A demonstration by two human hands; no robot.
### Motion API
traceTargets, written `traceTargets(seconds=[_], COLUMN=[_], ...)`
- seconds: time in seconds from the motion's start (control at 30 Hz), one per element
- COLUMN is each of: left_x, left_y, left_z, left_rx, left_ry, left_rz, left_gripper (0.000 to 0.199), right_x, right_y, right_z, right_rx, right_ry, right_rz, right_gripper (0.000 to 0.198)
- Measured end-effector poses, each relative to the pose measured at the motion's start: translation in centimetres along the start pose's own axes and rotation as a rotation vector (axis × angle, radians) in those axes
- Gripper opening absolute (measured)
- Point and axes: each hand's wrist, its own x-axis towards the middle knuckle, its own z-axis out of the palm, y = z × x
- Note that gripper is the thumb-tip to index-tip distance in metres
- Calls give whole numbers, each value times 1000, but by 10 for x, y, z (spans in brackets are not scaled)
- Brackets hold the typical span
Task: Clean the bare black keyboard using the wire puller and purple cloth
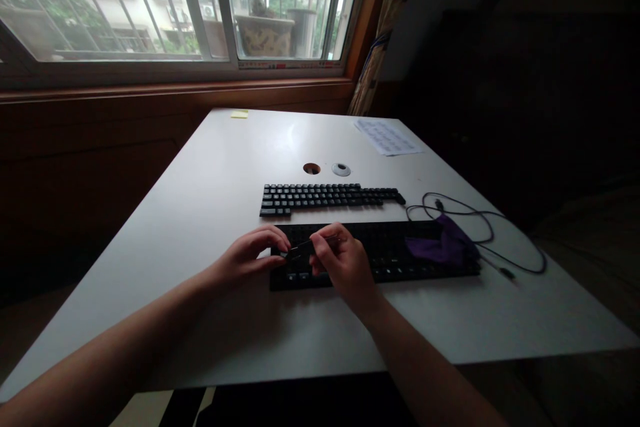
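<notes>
A black keyboard base (390, 265) lies across the white table in front of me, most of its keycaps off and a few left along its near edge. My left hand (253, 250) is over its left end, thumb and forefinger closing on a small dark keycap (284, 254). My right hand (340, 257) is closed on a thin two-pronged tool (301, 246), like tweezers or a wire keycap puller. The tool's prongs point left, right by the keycap; whether they touch it I cannot tell. Part of the base is hidden under my hands.
Behind the base, loose black keycaps (315, 196) stand in rows. A purple cloth (440, 245) lies over the base's right end, beside a coiled black cable (493, 227). Farther back are two round desk holes, printed sheets (390, 138) and a yellow sticky note (239, 114).
</notes>
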Motion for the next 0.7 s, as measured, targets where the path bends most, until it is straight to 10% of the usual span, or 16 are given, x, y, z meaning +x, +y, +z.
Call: traceTargets(seconds=[0.2, 0.5, 0.7], left_x=[2, 0, -1], left_y=[3, 7, 8], left_z=[2, 5, 10], left_rx=[248, 299, 411], left_ry=[24, 39, -43], left_rz=[50, 74, 89], left_gripper=[10, 8, 9], right_x=[-7, 0, -7], right_y=[0, -2, 2], right_z=[3, 6, 7], right_rx=[-341, -22, -467], right_ry=[29, 29, -83], right_rz=[-287, 43, -484], right_gripper=[13, 23, 13])
